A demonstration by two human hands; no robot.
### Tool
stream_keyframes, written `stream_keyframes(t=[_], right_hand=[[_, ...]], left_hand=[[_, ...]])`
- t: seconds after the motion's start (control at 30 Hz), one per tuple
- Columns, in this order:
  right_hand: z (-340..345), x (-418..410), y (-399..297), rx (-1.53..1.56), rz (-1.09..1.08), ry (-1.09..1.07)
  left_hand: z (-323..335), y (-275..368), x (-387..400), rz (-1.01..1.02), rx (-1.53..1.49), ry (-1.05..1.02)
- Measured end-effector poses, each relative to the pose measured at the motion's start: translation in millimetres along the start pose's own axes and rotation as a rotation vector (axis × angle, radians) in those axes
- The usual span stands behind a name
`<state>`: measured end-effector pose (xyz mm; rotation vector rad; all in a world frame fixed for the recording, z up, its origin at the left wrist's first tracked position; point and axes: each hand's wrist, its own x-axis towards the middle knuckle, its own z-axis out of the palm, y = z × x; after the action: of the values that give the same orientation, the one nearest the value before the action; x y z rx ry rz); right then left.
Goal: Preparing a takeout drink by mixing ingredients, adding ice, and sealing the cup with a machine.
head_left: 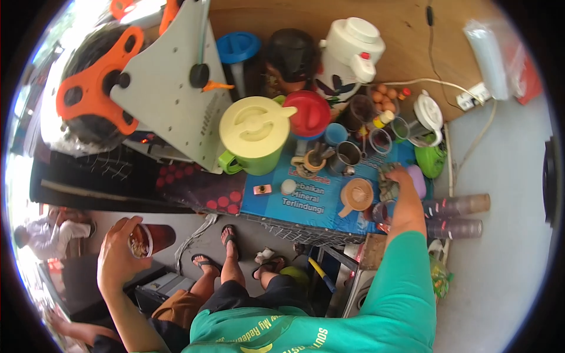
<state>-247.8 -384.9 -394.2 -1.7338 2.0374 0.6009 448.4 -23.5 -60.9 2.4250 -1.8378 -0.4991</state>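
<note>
My left hand holds a clear plastic cup of dark reddish drink with pale bits on top, out over the floor. My right hand reaches to the right end of the blue-covered table and rests on a crumpled patterned cloth; its fingers are partly hidden. Beside it are a lilac container and a green bag. An orange citrus juicer stands nearer the middle, left of the cloth. A metal mug and clear cups stand behind.
Lidded pitchers, one yellow-green and one red-topped, stand behind with a white thermos pot and eggs. A cup sealing machine is at left. Stacked cups lie at right. Another person's leg is beside me.
</note>
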Motion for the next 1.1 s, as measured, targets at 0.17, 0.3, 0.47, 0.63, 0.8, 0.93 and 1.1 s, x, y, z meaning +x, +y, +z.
stream_keyframes(t=[0.17, 0.3, 0.47, 0.63, 0.8, 0.93, 1.1], right_hand=[[-47.9, -24.7, 74.9, -0.031, 0.167, 0.503], [-130.5, -131.7, 2.1, 0.155, 0.073, 0.622], [-194.5, -323.9, -112.8, 0.341, -0.264, 0.701], [-94.0, -376.3, -317.4, 0.635, -0.751, 0.072], [78.8, -292.6, -521.4, 1.621, -0.65, -0.718], [92.5, -284.4, -608.1, 2.292, -0.498, -0.998], [99.0, -298.0, -618.5, 2.281, -0.607, -0.914]], left_hand=[[13.3, -2.7, 11.6, 0.054, -0.068, 0.021], [-18.1, -2.8, 0.1, -0.126, -0.076, -0.08], [-21.5, -26.1, 4.4, -0.035, -0.078, 0.006], [-28.9, -55.7, 10.7, -0.074, -0.083, -0.052], [-38.0, -72.6, 16.3, -0.02, -0.067, -0.05], [-29.8, -99.2, 20.0, 0.001, -0.05, -0.078], [-31.6, -125.2, 19.2, -0.026, -0.102, -0.093]])
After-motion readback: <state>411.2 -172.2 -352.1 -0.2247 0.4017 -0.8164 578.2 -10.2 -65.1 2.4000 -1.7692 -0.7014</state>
